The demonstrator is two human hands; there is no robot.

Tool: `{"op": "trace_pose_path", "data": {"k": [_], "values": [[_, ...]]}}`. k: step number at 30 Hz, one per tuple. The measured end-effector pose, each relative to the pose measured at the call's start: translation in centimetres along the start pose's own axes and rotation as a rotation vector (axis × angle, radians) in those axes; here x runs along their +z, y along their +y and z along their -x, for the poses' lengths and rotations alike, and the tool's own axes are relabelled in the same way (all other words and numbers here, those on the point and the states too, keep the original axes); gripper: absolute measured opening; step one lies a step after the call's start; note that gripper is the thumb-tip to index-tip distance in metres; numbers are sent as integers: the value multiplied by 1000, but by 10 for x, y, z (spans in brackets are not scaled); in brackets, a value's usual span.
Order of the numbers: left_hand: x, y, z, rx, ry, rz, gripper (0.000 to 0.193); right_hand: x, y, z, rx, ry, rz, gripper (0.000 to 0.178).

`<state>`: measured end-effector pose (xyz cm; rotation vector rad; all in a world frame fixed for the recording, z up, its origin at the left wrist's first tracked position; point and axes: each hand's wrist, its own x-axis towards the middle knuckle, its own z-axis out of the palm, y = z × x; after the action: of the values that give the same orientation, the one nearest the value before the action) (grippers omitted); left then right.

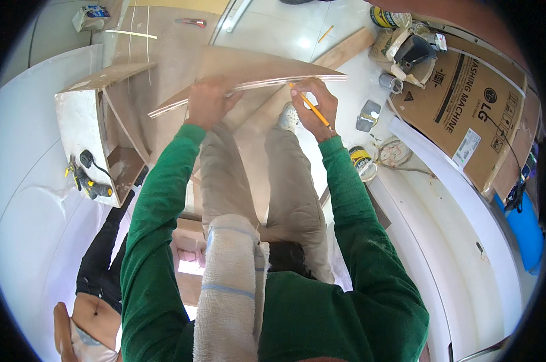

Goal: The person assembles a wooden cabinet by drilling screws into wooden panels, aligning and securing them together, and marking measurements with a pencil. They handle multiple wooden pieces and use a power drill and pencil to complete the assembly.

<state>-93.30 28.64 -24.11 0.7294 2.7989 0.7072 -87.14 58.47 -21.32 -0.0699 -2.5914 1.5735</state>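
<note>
A thin plywood panel (255, 64) is tilted up in front of my knees, its pale layered edge facing me. My left hand (209, 101) grips that near edge left of the middle, the thumb pointing right along it; the fingertips behind are hard to see. In my right hand (320, 111) is a yellow pencil (317, 113), pinched with its tip at the panel's edge on the right side. Both forearms are in green sleeves, and my legs stretch out beneath the panel.
A white-sided wooden box frame (74, 123) stands left, with a yellow-and-black power tool (92, 181) on it. A utility knife (190, 23) lies beyond the panel. Right are a cardboard box (448, 120), a yellow can (361, 158) and a plank (348, 49). Another person (97, 311) shows lower left.
</note>
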Motion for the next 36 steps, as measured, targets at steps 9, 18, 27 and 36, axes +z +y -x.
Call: {"op": "trace_pose_path", "data": {"k": [9, 18, 27, 36], "values": [[2, 2, -2, -41, -17, 26, 28, 1, 2, -1, -11, 23, 56, 11], [-2, -4, -8, -17, 9, -10, 25, 2, -1, -11, 3, 18, 27, 13], [-4, -1, -15, -37, -8, 8, 27, 1, 0, -16, 25, 32, 26, 9], [-5, -1, -18, -32, 19, 52, 26, -2, 1, -21, 19, -2, 26, 8]]}}
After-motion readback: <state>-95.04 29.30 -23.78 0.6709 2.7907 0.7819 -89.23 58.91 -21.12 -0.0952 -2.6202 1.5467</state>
